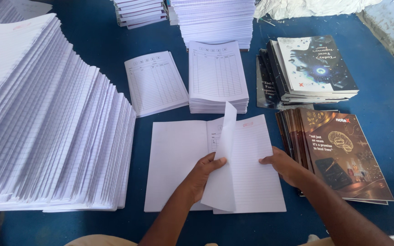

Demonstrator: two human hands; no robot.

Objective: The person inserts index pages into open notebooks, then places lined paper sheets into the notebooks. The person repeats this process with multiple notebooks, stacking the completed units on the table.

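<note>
An open bundle of ruled white sheets (251, 177) lies flat on the blue surface in front of me. My left hand (204, 175) pinches a single sheet (222, 168) and holds it standing up along the middle fold. My right hand (284, 165) rests with fingers spread on the right edge of the ruled page, next to a stack of brown glossy covers (343, 155). A printed table page shows under the lifted sheet.
A tall fanned pile of ruled paper (46, 123) fills the left side. Two stacks of printed table sheets (217, 77) (155, 82) lie ahead. A stack of white-and-dark covers (313, 68) sits at the right, with more paper piles (215, 18) behind.
</note>
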